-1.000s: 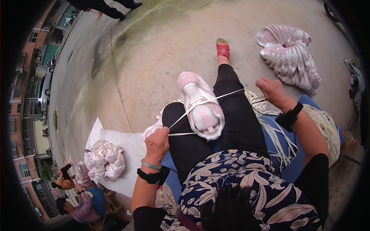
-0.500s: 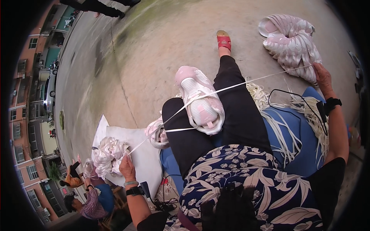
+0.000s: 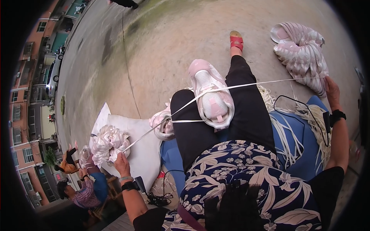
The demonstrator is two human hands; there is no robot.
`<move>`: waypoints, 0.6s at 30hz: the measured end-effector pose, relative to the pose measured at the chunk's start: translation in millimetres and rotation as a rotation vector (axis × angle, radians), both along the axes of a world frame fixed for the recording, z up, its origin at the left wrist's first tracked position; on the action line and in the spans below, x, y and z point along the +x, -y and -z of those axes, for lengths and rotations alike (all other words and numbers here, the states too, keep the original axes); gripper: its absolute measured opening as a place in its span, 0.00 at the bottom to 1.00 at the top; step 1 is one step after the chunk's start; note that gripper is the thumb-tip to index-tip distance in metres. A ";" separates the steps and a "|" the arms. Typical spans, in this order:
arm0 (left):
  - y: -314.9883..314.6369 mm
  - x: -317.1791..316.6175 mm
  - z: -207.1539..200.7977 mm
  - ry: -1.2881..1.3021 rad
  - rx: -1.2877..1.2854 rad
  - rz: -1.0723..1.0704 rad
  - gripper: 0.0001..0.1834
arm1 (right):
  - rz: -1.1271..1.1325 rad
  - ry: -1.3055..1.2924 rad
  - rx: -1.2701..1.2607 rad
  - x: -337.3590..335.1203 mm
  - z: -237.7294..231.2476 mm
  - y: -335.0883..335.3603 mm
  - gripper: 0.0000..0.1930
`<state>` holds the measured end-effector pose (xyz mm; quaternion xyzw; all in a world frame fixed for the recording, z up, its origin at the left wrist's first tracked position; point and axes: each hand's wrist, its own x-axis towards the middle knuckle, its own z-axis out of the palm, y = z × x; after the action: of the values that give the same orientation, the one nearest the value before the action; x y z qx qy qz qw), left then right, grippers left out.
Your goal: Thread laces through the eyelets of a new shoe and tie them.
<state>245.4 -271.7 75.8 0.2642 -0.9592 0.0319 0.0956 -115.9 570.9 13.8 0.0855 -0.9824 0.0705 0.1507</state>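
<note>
A pink and white shoe upper [image 3: 212, 94] rests between my thighs, its rounded pink toe pointing away from me. A long white shoelace [image 3: 184, 107] crosses it and stretches taut out to both sides. My left hand [image 3: 123, 165] is closed on the lace's left part, low beside a bundle of shoe uppers [image 3: 110, 144]. Far out to the right, my right hand [image 3: 332, 90] pinches the lace's other part. A loop of the lace also runs left from the upper, over my left thigh, toward another pink and white upper [image 3: 163, 124].
Loose white laces [image 3: 287, 138] lie over blue cloth [image 3: 300, 161] at my right, with a black cord across them. A curved stack of uppers [image 3: 300, 54] lies on the concrete at far right. White sheeting [image 3: 135, 138] is at my left; another person [image 3: 83, 194] sits beyond it.
My hands have spread slightly farther apart, drawing the lace out. The view has shifted, so the upper and my legs appear farther right. A walking person at the top has moved mostly out of view.
</note>
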 end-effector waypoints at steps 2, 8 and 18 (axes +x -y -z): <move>5.9 3.6 1.1 0.035 -0.007 -0.021 0.09 | -0.010 -0.005 0.019 0.2 -1.8 -1.1 0.09; 21.0 12.5 11.6 -0.015 -0.015 -0.051 0.09 | 0.033 0.026 0.176 9.1 8.2 1.5 0.10; -12.4 -46.5 -69.8 -0.918 0.485 -0.128 0.13 | -0.178 0.581 0.095 13.5 -0.2 144.0 0.07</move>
<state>199.0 -259.3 145.6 0.3235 -0.7803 -0.3044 0.4403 -102.5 427.0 14.1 0.1543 -0.9752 0.0591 -0.1475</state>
